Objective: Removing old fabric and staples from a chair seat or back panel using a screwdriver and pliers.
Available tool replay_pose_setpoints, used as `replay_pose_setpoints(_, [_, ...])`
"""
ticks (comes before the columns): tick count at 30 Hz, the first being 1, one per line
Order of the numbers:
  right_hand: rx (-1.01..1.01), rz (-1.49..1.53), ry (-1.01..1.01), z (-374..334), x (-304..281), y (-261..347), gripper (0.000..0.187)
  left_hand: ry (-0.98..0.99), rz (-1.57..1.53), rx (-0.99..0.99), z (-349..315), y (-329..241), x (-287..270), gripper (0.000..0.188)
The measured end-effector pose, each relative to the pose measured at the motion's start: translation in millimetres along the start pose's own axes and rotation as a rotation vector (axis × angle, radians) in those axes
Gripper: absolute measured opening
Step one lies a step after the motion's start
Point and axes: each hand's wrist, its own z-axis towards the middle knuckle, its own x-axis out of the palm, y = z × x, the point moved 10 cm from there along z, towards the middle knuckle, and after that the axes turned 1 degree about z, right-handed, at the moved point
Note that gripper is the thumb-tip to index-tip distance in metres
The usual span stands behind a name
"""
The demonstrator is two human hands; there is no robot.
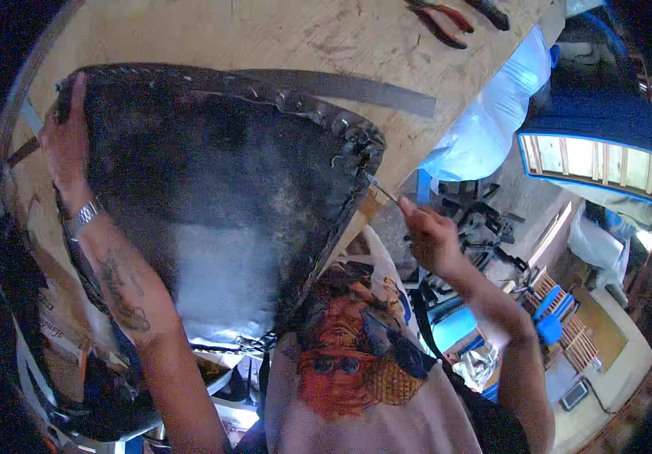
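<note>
Plywood (280, 38) is supporting a dark, ragged-rimmed panel (174, 166), which is lying in front of a patterned shirt (348, 363). The left hand (66, 144) is gripping the panel's upper-left edge; the right hand (433, 234), closed in a fist, is holding a thin metal tool (386, 191) at its right edge. Beyond, red-handled pliers (454, 17) are lying on the plywood, and a blue-edged window (598, 165) is showing farther off.

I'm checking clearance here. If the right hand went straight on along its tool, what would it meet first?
Probably the right-hand edge of the dark panel: the right hand's thin tool points there, though depth is unclear.
</note>
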Motion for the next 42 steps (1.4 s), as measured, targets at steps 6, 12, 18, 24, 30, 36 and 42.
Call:
replay_pose_setpoints(6, [-1.534, -0.593, 0.025, -1, 42, 40, 0.062, -0.022, -0.054, 0.177, -2, -20, -20, 0.041])
replay_pose_setpoints(12, [-1.251, -0.55, -0.028, -34, 38, 43, 0.059, 0.068, 0.021, 0.179, -3, -40, -35, 0.053])
replay_pose_setpoints(18, [-0.895, -1.014, -0.051, -94, 30, 72, 0.057, -0.067, 0.12, 0.193, 1, -39, -17, 0.065])
replay_pose_setpoints(24, [-0.866, -1.296, -0.069, -113, 47, 104, 0.063, -0.078, 0.224, 0.174, -1, -33, -2, 0.066])
replay_pose_setpoints(30, [-0.765, -1.422, -0.019, -124, 51, 113, 0.067, 0.173, 0.007, 0.152, 8, -30, -1, 0.079])
replay_pose_setpoints(36, [-0.681, -1.574, 0.058, -130, 71, 134, 0.067, 0.102, -0.482, -0.421, -6, 2, -11, 0.102])
replay_pose_setpoints(42, [-0.557, -1.425, 0.137, -104, 49, 123, 0.049, 0.14, -0.427, -0.414, 8, -12, -33, 0.101])
